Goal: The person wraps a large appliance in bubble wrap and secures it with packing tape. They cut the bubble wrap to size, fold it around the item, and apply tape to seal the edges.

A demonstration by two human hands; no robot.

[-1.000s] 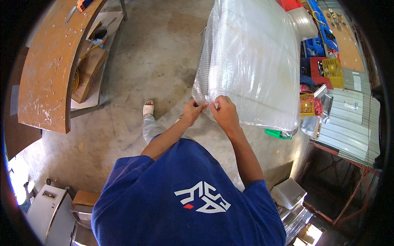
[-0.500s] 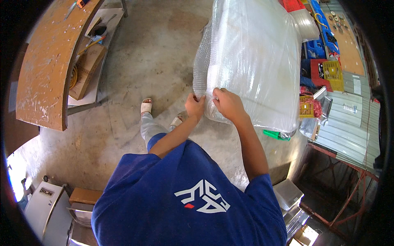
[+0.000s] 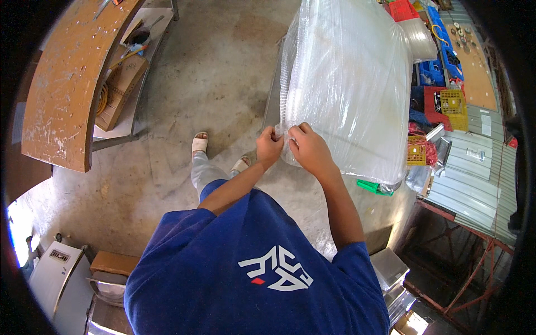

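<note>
A large, flat bundle wrapped in clear bubble wrap [image 3: 352, 95] lies ahead of me, right of centre. What it encloses looks pale and is blurred by the shiny layers. My left hand [image 3: 269, 148] is closed on the wrap at the bundle's near left corner. Close beside it, my right hand [image 3: 310, 148] pinches the same corner, fingers bent and thumb toward the left hand. Between the two hands the film is bunched up. The fingertips are partly hidden by the hands themselves.
A worn brown curved-edge table [image 3: 72, 84] stands at the left, with a cardboard box [image 3: 124, 89] on its lower shelf. Beyond the bundle at right are yellow crates [image 3: 453, 106], blue bins [image 3: 432, 72] and a clear roll [image 3: 417, 40]. A green basket [image 3: 374, 187] sits by its near edge.
The loose bubble-wrap flap along the bundle's left side has been drawn in to the right, baring a dark edge beneath. My left hand has moved slightly right, closer to my right hand.
</note>
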